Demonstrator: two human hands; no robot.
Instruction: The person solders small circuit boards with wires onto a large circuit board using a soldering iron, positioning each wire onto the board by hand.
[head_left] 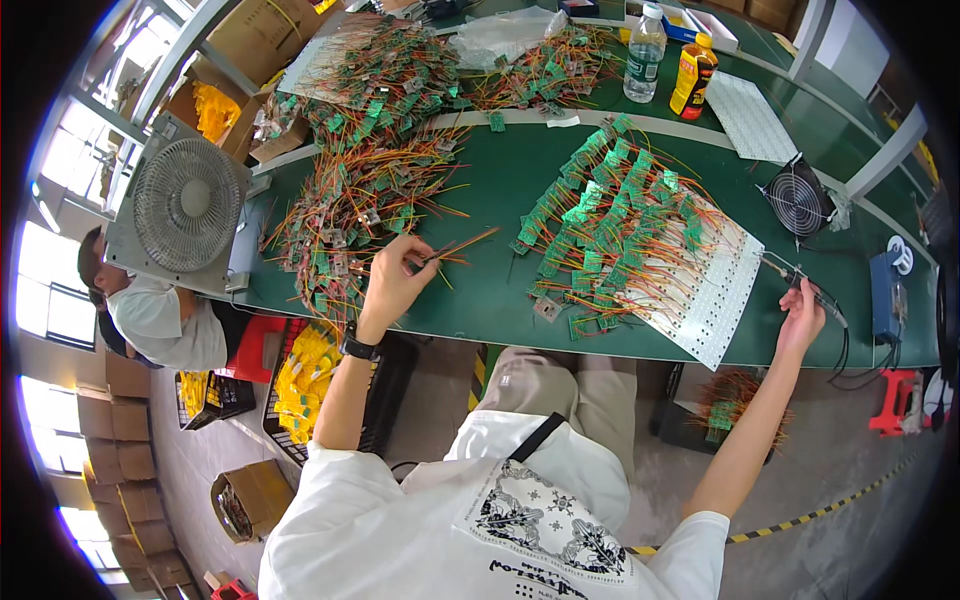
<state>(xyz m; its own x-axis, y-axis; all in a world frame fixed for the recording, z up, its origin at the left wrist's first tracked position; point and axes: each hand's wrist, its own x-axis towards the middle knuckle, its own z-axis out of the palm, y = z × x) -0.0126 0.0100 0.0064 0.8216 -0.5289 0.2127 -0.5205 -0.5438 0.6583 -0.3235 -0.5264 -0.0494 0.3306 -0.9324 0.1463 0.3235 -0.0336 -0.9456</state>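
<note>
My left hand [395, 283] is closed in a pinch at the near right edge of a heap of wired circuit boards [345, 215]. Between its fingers is a small dark piece with red and yellow wires [465, 243] sticking out to the right, probably one of these boards; the fingers partly cover it. In my right hand [801, 315] is a soldering iron [825, 303], its tip pointing up and left. To the left of the iron, a white perforated board [715, 308] lies at an angle, with overlapping rows of green circuit boards [590, 235] and their wires across its left part.
A small black fan [798, 200] and a blue soldering station [886, 295] stand at the right. Behind are a water bottle [645, 55], a yellow-capped drink bottle [693, 78] and another wired-board heap [385, 70]. A big fan [188, 205] and a seated person [165, 310] are at left.
</note>
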